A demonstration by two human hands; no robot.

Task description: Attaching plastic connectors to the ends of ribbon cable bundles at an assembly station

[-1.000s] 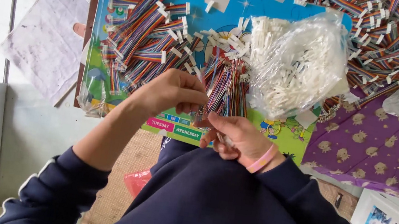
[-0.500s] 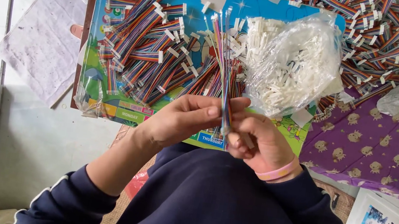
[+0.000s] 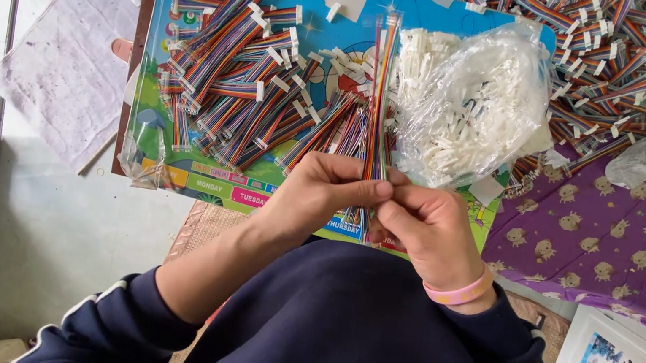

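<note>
- Rainbow-coloured ribbon cable (image 3: 382, 88) stands lengthwise over the blue board (image 3: 345, 31), its lower end pinched between both hands.
- Left hand (image 3: 320, 198) and right hand (image 3: 426, 231) are closed on it, fingertips touching.
- Loose cable pile (image 3: 249, 102) lies left; clear bag of white connectors (image 3: 474, 110) lies right.

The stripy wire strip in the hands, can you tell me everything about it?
The rainbow ribbon cable is a flat strip of thin wires in many colours, side by side, plastic-coated by the look of it. It stands straight, pointing away from the person, with a small white connector at its far end. The left hand and right hand pinch its near end. It lies over the blue board, beside the clear bag of white parts.
</note>
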